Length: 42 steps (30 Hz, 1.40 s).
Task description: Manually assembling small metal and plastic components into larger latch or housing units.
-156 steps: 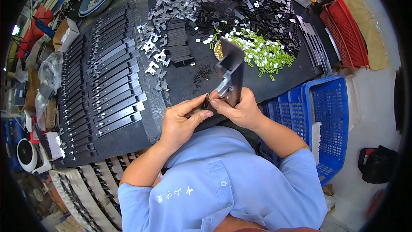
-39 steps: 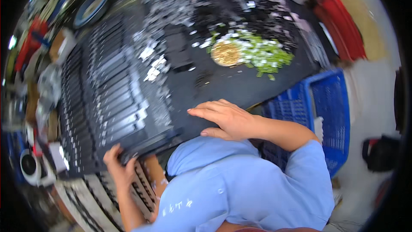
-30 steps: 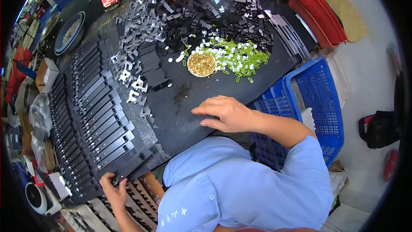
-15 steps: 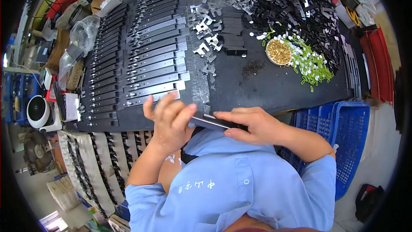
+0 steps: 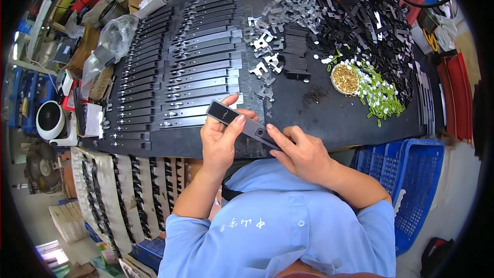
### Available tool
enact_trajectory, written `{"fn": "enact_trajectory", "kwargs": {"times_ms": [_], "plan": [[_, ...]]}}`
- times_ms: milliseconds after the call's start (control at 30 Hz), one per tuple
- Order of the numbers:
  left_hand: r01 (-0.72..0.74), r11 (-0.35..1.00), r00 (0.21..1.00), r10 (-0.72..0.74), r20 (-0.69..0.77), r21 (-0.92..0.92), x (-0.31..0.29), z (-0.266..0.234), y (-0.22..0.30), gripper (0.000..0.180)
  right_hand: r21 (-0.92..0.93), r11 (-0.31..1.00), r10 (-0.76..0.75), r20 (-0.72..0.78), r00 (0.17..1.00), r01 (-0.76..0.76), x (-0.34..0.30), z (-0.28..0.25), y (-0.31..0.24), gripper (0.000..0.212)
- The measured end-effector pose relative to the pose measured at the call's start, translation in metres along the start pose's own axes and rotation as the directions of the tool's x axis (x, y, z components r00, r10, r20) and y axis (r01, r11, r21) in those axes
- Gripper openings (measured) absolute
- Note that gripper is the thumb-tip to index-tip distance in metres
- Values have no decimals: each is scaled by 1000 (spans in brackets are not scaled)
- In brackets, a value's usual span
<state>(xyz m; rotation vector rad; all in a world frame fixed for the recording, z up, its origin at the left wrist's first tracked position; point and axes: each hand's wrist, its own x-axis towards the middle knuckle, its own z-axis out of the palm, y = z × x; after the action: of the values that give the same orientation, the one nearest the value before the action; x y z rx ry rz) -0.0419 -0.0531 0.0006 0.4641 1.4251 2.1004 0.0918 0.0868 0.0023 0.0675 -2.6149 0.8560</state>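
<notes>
A long dark metal strip point(image 5: 249, 128), with a round hole toward its right part and a glossy black far-left end, lies slantwise between my hands, just off the table's near edge. My left hand point(image 5: 220, 143) is closed round its left half, thumb on the upper face and fingers beneath. At its lower right end, my right hand point(image 5: 303, 155) pinches it, with the index finger laid along the top. Beyond my left hand, similar dark strips point(image 5: 200, 101) lie side by side in two columns, small silvery fittings at their left ends.
Bent silvery clips point(image 5: 267, 64), a stack of black pieces point(image 5: 296, 51) and a heap of black parts point(image 5: 360, 15) cover the far table. A round dish of brass-coloured bits point(image 5: 345, 79) stands beside green and white pieces point(image 5: 378, 98). Blue crates point(image 5: 419, 185) stand at the right.
The strip has turned so its broad face shows, its left end now angled up and away. My left hand's raised fingers have closed round it. The view has shifted slightly.
</notes>
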Motion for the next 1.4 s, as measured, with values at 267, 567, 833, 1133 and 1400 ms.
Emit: {"fn": "enact_trajectory", "kwargs": {"times_ms": [267, 567, 833, 1133, 1400], "plan": [[-51, 932, 988, 100, -118, 359, -18, -26, 8, 72, 344, 930, 73, 160, 984, -125, 4, 1, 4, 49], [-611, -98, 757, 218, 616, 786, -44, -75, 35, 33, 588, 358, 55, 762, 645, -725, 21, 28, 0, 37], [-120, 145, 967, 242, 83, 982, -44, -167, 21, 44, 533, 791, 101, 368, 924, -299, 3, -12, 23, 33], [-99, 91, 936, 348, 61, 991, -35, -153, 6, 52, -232, 964, 84, -206, 975, -132, 22, -77, 126, 15], [-155, 29, 921, 366, 134, 987, -29, -95, 31, 52, -662, 733, 170, -50, 984, -160, 72, -72, 208, 13]]}}
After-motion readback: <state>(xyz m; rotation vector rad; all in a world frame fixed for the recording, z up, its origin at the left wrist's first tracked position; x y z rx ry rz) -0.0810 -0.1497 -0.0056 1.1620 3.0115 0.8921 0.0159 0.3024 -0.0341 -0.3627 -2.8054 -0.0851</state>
